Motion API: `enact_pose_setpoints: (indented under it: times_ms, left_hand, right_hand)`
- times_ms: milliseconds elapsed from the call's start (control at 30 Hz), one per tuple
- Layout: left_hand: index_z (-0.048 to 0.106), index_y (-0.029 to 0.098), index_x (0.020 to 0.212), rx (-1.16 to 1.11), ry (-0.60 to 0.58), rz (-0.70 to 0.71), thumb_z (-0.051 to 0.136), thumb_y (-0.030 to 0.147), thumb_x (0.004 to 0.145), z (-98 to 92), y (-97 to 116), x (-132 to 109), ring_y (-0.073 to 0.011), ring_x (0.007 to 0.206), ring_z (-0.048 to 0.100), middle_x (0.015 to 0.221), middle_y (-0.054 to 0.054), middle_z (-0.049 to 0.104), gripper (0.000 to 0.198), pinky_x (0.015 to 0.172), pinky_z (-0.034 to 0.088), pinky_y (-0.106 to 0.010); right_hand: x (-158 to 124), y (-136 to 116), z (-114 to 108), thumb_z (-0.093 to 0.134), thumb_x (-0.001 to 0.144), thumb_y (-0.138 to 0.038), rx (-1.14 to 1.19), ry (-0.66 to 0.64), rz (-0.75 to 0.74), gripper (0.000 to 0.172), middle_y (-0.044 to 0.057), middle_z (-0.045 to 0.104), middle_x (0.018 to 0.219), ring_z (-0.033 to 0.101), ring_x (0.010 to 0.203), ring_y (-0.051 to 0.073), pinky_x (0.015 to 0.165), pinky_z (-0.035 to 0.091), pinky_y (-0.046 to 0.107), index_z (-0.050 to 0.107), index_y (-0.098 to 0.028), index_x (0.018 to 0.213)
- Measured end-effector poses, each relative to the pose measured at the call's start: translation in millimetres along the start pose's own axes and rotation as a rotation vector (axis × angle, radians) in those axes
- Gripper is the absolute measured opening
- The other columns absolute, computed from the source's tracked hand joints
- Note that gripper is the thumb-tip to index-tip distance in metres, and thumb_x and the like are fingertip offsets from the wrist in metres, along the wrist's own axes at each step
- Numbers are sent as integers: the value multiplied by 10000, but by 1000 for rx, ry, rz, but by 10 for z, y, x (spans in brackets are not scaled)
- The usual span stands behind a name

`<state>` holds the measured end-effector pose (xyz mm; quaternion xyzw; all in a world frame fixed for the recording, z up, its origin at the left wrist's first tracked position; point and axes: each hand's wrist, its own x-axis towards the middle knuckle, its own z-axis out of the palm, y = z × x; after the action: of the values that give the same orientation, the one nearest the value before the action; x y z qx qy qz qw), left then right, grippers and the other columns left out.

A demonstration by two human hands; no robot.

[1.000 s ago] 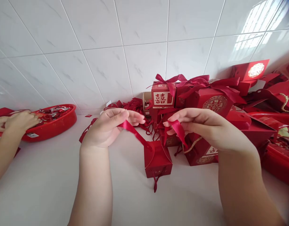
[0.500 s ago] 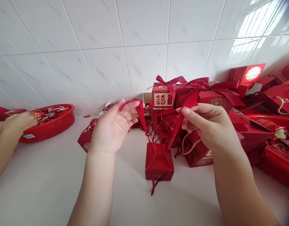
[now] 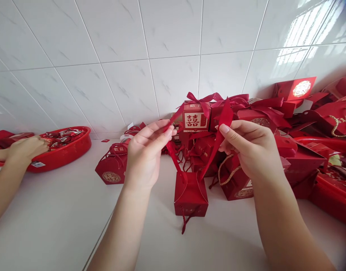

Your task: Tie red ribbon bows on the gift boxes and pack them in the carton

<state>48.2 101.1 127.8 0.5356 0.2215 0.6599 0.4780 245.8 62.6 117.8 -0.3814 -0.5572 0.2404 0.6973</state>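
A small dark red gift box (image 3: 191,194) stands upright on the white tabletop, between my forearms. From its top a red ribbon (image 3: 175,158) rises in two ends, spread apart like a V. My left hand (image 3: 150,152) pinches one end between thumb and fingers, up and left of the box. The other end is gripped by my right hand (image 3: 246,145), thumb on top, up and right of the box. A thin twisted red cord hangs down the near face of the box.
Tied gift boxes (image 3: 197,116) pile up behind and right. Another red box (image 3: 112,165) stands left. A co-worker's hand (image 3: 28,150) reaches into a red basin (image 3: 62,152) of wrapped sweets. A second red basin (image 3: 333,197) is at right. White tiled wall (image 3: 122,90) bounds the back.
My left hand has moved right and closed its fingers on its ribbon end, which before looped over the open hand. My right hand still grips its end. The box stays put.
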Motion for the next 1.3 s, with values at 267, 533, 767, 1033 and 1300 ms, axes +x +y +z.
enact_pose_setpoints:
  times_ms: [267,533,767,1033,1300]
  left_hand:
    - [706,198,882,32,6,-48,674,260,828,-39,46,6,-186,764,733,824,-10,753,89,732,574,-307]
    - [732,232,849,106,44,151,667,215,836,-93,121,-2,-164,831,704,902,5,750,67,783,574,-299]
    - [757,192,820,259,-61,19,716,249,799,-221,207,17,-166,831,675,833,-21,738,72,763,546,-271]
    - [751,194,854,242,-110,20,709,310,810,-165,171,-20,-188,819,698,796,-27,740,130,814,553,-314]
    - [537,262,1144,522,-320,-125,756,344,765,-32,107,-130,-185,653,682,734,1,729,446,559,474,-266]
  right_hand:
    - [5,-17,-20,743,785,-377,-39,12,-15,163,-30,599,566,537,477,85,418,425,203,702,-226,741]
    - [9,18,-2,744,790,-349,-2,61,-29,126,-39,597,567,559,480,85,413,399,203,704,-231,771]
    - [22,29,-6,707,820,-382,-70,-22,24,185,-22,609,603,564,533,88,463,442,196,693,-212,748]
    - [5,31,49,671,844,-386,18,-47,44,183,-3,643,693,625,617,126,553,543,236,661,-214,783]
    - [-121,-29,245,604,873,-218,16,-367,154,111,-48,570,529,526,432,68,384,424,157,696,-158,864]
